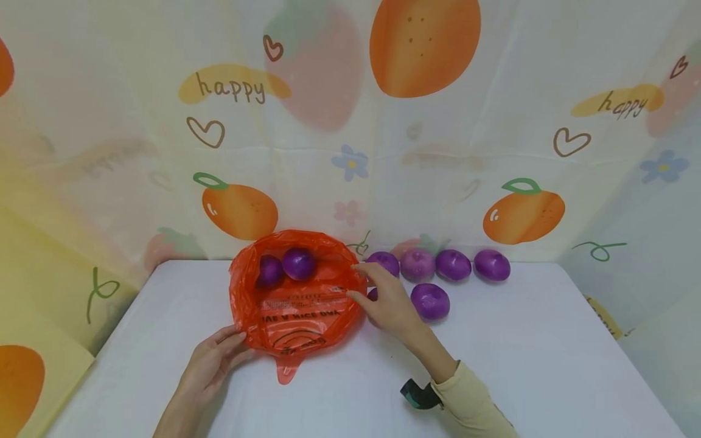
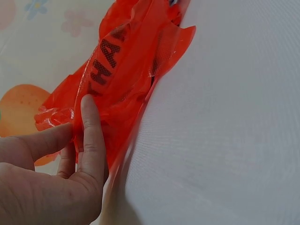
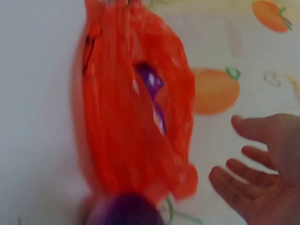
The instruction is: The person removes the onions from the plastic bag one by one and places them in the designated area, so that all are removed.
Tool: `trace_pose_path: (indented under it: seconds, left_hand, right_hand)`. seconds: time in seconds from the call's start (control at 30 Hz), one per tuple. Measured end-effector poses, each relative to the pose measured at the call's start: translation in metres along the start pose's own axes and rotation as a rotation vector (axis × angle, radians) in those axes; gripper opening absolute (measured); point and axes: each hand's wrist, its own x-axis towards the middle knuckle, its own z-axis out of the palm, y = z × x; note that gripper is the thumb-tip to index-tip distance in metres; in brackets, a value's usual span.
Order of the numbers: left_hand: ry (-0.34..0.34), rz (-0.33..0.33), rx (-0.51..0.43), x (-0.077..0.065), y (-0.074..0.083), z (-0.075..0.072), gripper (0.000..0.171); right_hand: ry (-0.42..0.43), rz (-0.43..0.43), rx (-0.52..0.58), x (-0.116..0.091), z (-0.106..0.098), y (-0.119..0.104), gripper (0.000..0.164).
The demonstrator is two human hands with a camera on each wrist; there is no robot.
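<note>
A red plastic bag (image 1: 298, 331) with printed lettering sits on the white table, its mouth spread wide toward the head view. Two glossy, round purple fruits (image 1: 299, 263) lie inside. My left hand (image 1: 210, 362) is at the bag's lower left rim; in the left wrist view its thumb and fingers pinch the red film. At the right rim is my right hand (image 1: 391, 298), thumb and fingers apart. The right wrist view shows that hand (image 3: 260, 173) beside the bag (image 3: 122, 103), with nothing in its grasp.
Several more purple fruits (image 1: 453, 266) line the back of the table (image 1: 520, 353), right of the bag. Another purple fruit (image 1: 429, 302) sits in front of them, and one is partly hidden by my right hand. Behind hangs a fruit-printed cloth (image 1: 383, 134).
</note>
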Motion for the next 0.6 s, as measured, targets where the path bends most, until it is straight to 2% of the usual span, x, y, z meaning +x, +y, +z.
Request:
trace_pose_path:
  seconds: [0.17,0.3,0.4,0.6]
  left_hand:
    - [0.004,0.006,-0.013,-0.001,0.001,0.0,0.052]
    - [0.013,-0.003,-0.006,0.001,0.001,0.001,0.052]
    - [0.026,-0.02,-0.002,0.002,0.0,0.002,0.053]
    - [0.042,-0.024,-0.001,0.004,-0.001,0.004,0.053]
  right_hand:
    - [-0.131,0.17,0.009,0.017,0.032,-0.025,0.054]
    - [-0.17,0.263,0.096,0.039,0.062,-0.023,0.06]
    - [-0.14,0.316,0.088,0.056,0.086,-0.016,0.061]
    - [0.034,0.408,0.011,0.08,0.124,-0.009,0.064]
